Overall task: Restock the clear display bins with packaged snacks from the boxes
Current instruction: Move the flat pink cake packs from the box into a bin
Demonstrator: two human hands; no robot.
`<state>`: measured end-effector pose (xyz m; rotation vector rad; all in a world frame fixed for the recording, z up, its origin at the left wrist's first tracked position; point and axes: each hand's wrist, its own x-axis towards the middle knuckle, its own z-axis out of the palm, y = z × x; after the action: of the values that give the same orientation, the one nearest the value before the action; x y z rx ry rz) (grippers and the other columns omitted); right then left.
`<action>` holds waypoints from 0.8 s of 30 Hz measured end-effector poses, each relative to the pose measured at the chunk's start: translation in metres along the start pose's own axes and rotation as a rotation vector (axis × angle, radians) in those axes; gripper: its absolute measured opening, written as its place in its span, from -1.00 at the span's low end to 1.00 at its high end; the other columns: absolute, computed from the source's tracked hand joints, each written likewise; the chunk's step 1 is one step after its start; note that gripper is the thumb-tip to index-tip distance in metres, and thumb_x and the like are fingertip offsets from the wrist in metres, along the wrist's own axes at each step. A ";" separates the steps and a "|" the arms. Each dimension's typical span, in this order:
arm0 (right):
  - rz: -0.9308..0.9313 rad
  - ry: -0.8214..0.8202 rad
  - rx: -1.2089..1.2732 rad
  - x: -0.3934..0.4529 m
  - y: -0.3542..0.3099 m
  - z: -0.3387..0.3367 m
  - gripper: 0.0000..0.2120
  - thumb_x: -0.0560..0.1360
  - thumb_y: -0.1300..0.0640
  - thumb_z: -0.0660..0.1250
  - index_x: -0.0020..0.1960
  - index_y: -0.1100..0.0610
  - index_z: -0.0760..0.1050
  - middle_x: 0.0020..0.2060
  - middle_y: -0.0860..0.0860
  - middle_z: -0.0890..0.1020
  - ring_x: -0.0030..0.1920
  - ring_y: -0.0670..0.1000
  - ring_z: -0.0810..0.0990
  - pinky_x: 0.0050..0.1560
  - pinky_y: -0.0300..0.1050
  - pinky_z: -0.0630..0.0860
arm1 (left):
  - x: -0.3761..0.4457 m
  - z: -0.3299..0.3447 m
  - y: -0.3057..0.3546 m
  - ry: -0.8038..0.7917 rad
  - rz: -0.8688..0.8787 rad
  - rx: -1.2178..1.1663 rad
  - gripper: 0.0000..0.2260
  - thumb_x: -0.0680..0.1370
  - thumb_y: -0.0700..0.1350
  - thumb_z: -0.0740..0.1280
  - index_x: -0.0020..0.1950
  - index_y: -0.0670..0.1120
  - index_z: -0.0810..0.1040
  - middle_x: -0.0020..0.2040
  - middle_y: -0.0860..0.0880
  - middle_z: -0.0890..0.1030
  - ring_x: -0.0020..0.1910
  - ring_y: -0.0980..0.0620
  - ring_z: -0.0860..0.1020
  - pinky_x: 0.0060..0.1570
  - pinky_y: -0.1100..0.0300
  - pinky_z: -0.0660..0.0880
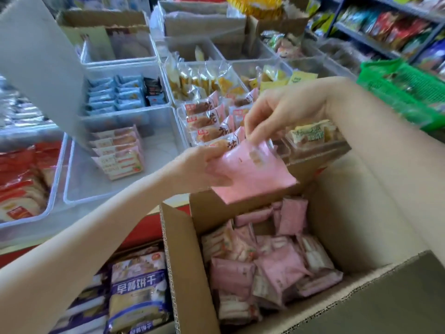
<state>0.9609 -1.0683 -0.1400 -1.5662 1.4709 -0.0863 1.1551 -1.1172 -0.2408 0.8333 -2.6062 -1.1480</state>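
Observation:
A stack of pink snack packets [252, 172] hangs above the far edge of an open cardboard box [183, 249]. My left hand [204, 167] grips the stack's left side. From above, my right hand [277, 112] pinches the stack's top edge. The box holds several more pink and white packets [269, 266], lying jumbled. Beyond my hands is a clear bin [81, 186] with a short row of matching pink packets [120, 153] at its back; most of its floor is bare.
Other clear bins hold blue packets [120, 95], yellow packets [204, 78] and pink-edged pastry packets [212, 124]. A bin of red bread packs [21, 179] is at the left. Purple-labelled bags [137, 290] lie left of the box. A green basket [407, 92] and shelves [390, 27] stand at the right.

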 end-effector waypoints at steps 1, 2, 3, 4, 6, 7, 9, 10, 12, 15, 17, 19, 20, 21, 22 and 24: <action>-0.018 0.075 0.104 0.005 -0.005 -0.002 -0.86 0.43 0.08 0.37 -0.13 0.14 0.62 -0.33 -0.02 0.59 -0.41 -0.10 0.42 -0.46 -0.34 0.37 | -0.003 -0.008 -0.002 0.157 0.065 0.053 -0.58 0.37 -0.16 0.50 0.19 -0.19 0.53 -0.21 0.12 0.48 -0.18 0.06 0.45 -0.21 0.43 0.32; -0.022 0.147 0.196 0.013 -0.008 -0.003 -0.79 0.43 0.03 0.35 -0.09 0.16 0.62 -0.29 -0.01 0.60 -0.43 -0.11 0.41 -0.52 -0.36 0.35 | -0.005 -0.017 -0.009 0.310 0.150 0.156 -0.62 0.36 -0.19 0.51 0.14 -0.20 0.56 -0.16 0.08 0.53 -0.12 -0.03 0.47 -0.10 0.34 0.37; -0.016 0.209 0.248 0.022 -0.011 -0.004 -0.74 0.44 -0.02 0.32 -0.05 0.17 0.61 -0.22 0.00 0.63 -0.46 -0.12 0.40 -0.57 -0.38 0.32 | -0.008 -0.027 -0.019 0.429 0.246 0.299 -0.68 0.35 -0.20 0.51 0.07 -0.20 0.58 -0.10 0.00 0.57 -0.07 -0.10 0.47 -0.04 0.21 0.41; -0.007 0.260 0.239 0.033 -0.013 -0.003 -0.70 0.47 -0.05 0.30 0.01 0.16 0.60 -0.13 0.02 0.65 -0.48 -0.12 0.40 -0.59 -0.37 0.32 | -0.012 -0.037 -0.030 0.529 0.323 0.428 -0.74 0.36 -0.20 0.49 0.02 -0.18 0.59 -0.07 -0.06 0.60 -0.05 -0.12 0.45 -0.02 0.10 0.42; 0.050 0.249 0.119 0.055 -0.018 0.005 -0.64 0.49 -0.11 0.26 0.12 0.12 0.57 0.01 0.06 0.64 -0.47 -0.03 0.47 -0.47 -0.27 0.46 | -0.020 -0.057 -0.048 0.670 0.402 0.564 -0.80 0.40 -0.18 0.41 0.01 -0.12 0.55 -0.03 -0.08 0.59 -0.02 -0.10 0.39 0.00 0.01 0.40; 0.080 0.191 0.098 0.066 -0.021 0.009 -0.63 0.48 -0.12 0.25 0.14 0.09 0.56 -0.04 0.03 0.65 -0.44 0.00 0.49 -0.42 -0.23 0.48 | -0.024 -0.065 -0.057 0.710 0.438 0.595 -0.80 0.42 -0.16 0.36 0.03 -0.10 0.52 -0.01 -0.06 0.56 -0.02 -0.09 0.37 0.01 0.00 0.39; 0.075 0.044 0.203 0.084 -0.031 0.017 -0.75 0.52 -0.01 0.24 0.10 0.08 0.53 -0.30 -0.09 0.62 -0.52 -0.11 0.37 -0.53 -0.34 0.31 | -0.035 -0.080 -0.071 0.760 0.504 0.639 -0.78 0.42 -0.15 0.27 0.06 -0.06 0.44 0.04 -0.01 0.47 -0.01 -0.09 0.36 0.02 0.03 0.34; 0.051 -0.013 0.255 0.094 -0.036 0.019 -0.83 0.54 0.08 0.24 0.08 0.11 0.51 -0.40 -0.12 0.59 -0.55 -0.17 0.31 -0.56 -0.38 0.22 | -0.040 -0.086 -0.078 0.762 0.514 0.657 -0.76 0.42 -0.15 0.25 0.07 -0.05 0.42 0.05 0.01 0.43 -0.01 -0.09 0.35 0.01 0.05 0.33; 0.020 -0.018 0.295 0.114 -0.049 0.023 -0.89 0.54 0.19 0.26 0.06 0.15 0.50 -0.43 -0.12 0.56 -0.57 -0.19 0.27 -0.58 -0.40 0.17 | -0.050 -0.096 -0.099 0.731 0.482 0.692 -0.73 0.41 -0.16 0.25 0.10 -0.06 0.39 0.06 0.00 0.38 -0.01 -0.09 0.35 0.01 0.06 0.33; 0.088 0.158 0.231 0.153 -0.068 0.030 -0.78 0.49 0.24 0.35 0.13 0.15 0.49 -0.17 0.02 0.60 -0.52 -0.18 0.35 -0.58 -0.38 0.21 | -0.062 -0.106 -0.141 0.672 0.323 0.733 -0.59 0.35 -0.23 0.37 0.17 -0.05 0.40 0.12 -0.03 0.38 0.05 -0.08 0.33 0.04 0.05 0.34; 0.127 0.270 0.112 0.182 -0.079 0.040 -0.70 0.49 0.23 0.37 0.21 0.20 0.47 -0.03 0.09 0.63 -0.34 -0.08 0.49 -0.55 -0.35 0.28 | -0.071 -0.112 -0.166 0.643 0.131 0.565 -0.50 0.31 -0.26 0.43 0.20 -0.04 0.41 0.15 -0.08 0.40 0.12 -0.11 0.34 0.12 -0.03 0.37; 0.130 0.320 0.117 0.211 -0.085 0.056 -0.66 0.48 0.24 0.37 0.24 0.22 0.46 -0.06 0.11 0.63 -0.27 -0.01 0.49 -0.55 -0.34 0.29 | -0.078 -0.121 -0.182 0.689 -0.148 0.094 -0.55 0.38 -0.25 0.43 0.22 -0.09 0.41 0.13 -0.11 0.41 0.16 -0.12 0.39 0.19 0.04 0.38; 0.123 0.342 0.149 0.225 -0.088 0.063 -0.65 0.49 0.24 0.37 0.25 0.21 0.45 -0.12 0.08 0.60 -0.32 -0.04 0.47 -0.56 -0.35 0.29 | -0.079 -0.127 -0.189 0.702 -0.271 -0.127 -0.60 0.42 -0.20 0.42 0.21 -0.10 0.40 0.12 -0.09 0.42 0.17 -0.08 0.42 0.15 0.12 0.42; 0.108 0.370 0.161 0.240 -0.090 0.069 -0.65 0.49 0.24 0.37 0.26 0.19 0.45 -0.13 0.06 0.59 -0.34 -0.06 0.46 -0.54 -0.33 0.32 | -0.080 -0.131 -0.198 0.696 -0.356 -0.243 -0.62 0.44 -0.16 0.41 0.20 -0.10 0.39 0.13 -0.09 0.44 0.17 -0.06 0.45 0.12 0.13 0.45; 0.093 0.412 0.127 0.253 -0.093 0.073 -0.67 0.49 0.23 0.37 0.24 0.17 0.47 -0.09 0.07 0.59 -0.30 -0.04 0.49 -0.50 -0.28 0.38 | -0.082 -0.135 -0.208 0.680 -0.406 -0.234 -0.63 0.46 -0.13 0.40 0.22 -0.11 0.39 0.16 -0.10 0.45 0.19 -0.06 0.45 0.14 0.09 0.45; 0.070 0.521 -0.124 0.280 -0.095 0.080 -0.72 0.48 0.22 0.36 0.19 0.12 0.52 0.05 0.10 0.62 -0.08 0.05 0.58 -0.25 -0.13 0.52 | -0.086 -0.140 -0.225 0.639 -0.452 -0.072 -0.62 0.48 -0.15 0.35 0.27 -0.14 0.38 0.21 -0.15 0.45 0.21 -0.10 0.44 0.23 0.03 0.38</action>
<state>1.1573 -1.2645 -0.2689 -1.6659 1.9631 -0.3929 1.3727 -1.2798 -0.3013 1.5246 -1.8958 -0.8556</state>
